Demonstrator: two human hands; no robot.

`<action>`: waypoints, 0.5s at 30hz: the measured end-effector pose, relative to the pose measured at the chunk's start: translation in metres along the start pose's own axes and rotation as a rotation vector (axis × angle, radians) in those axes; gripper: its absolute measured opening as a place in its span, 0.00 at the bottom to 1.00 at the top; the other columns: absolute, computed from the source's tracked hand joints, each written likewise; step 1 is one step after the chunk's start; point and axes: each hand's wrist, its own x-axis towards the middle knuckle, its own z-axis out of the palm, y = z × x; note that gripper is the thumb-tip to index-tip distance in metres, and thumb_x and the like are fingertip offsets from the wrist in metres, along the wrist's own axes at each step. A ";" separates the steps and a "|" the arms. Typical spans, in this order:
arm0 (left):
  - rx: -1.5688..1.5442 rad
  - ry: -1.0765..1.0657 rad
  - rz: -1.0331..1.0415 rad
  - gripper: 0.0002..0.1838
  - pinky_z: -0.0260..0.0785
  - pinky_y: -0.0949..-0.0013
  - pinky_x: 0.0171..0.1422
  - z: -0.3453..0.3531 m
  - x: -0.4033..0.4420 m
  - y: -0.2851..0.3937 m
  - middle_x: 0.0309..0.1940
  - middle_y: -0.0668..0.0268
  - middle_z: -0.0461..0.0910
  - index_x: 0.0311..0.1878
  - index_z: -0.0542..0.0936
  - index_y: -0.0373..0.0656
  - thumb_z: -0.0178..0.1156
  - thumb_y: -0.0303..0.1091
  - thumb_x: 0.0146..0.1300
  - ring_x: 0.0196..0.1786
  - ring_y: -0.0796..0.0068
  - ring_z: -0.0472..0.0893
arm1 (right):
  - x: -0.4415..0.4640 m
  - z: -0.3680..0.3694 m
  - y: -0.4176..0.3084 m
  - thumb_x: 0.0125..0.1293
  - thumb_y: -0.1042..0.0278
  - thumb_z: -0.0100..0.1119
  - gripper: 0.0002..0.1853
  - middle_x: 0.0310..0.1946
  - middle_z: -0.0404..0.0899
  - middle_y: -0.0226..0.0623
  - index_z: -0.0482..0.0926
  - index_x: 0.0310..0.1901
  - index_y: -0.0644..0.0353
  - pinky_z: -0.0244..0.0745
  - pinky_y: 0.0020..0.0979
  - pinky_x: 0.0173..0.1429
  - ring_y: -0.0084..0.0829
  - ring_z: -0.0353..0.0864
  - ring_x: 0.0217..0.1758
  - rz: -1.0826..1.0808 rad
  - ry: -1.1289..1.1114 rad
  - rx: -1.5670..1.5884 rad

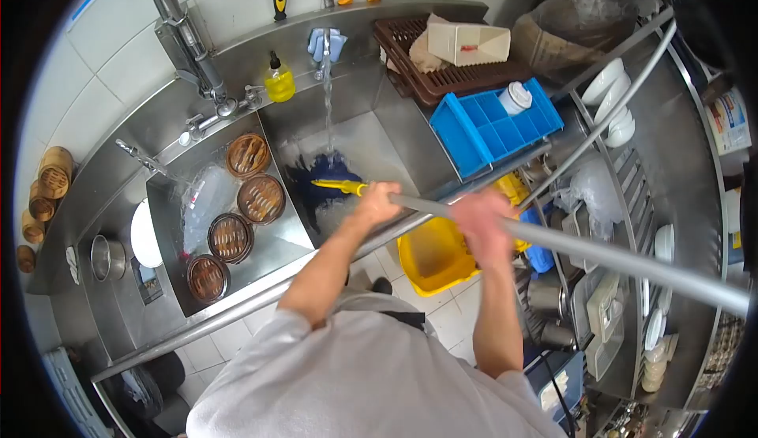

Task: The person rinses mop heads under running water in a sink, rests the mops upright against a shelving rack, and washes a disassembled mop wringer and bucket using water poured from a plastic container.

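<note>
Both of my hands are wrapped round the grey handle of a mop (600,256), which slants across the front of the sink. My left hand (380,205) grips low on the handle, close to the yellow socket (341,186). Higher up the handle is my right hand (485,221), slightly blurred. The dark blue mop head (316,173) lies in the right sink basin (371,134), wet with suds around it. A stream of water (328,102) from the tap falls onto it.
Round bamboo steamers (260,199) sit in the left basin, where water also runs. A yellow bucket (434,256) stands on the floor below the sink edge. At right are a blue divided tray (497,126), a brown rack (395,51) and dish shelves. A soap bottle (279,82) stands behind.
</note>
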 end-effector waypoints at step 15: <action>-0.132 0.038 0.169 0.09 0.76 0.58 0.44 -0.023 -0.025 -0.005 0.29 0.53 0.85 0.29 0.83 0.42 0.66 0.34 0.43 0.34 0.49 0.83 | -0.018 0.053 -0.012 0.62 0.71 0.61 0.10 0.18 0.68 0.30 0.74 0.24 0.60 0.62 0.28 0.26 0.24 0.68 0.20 -0.227 -0.149 -0.376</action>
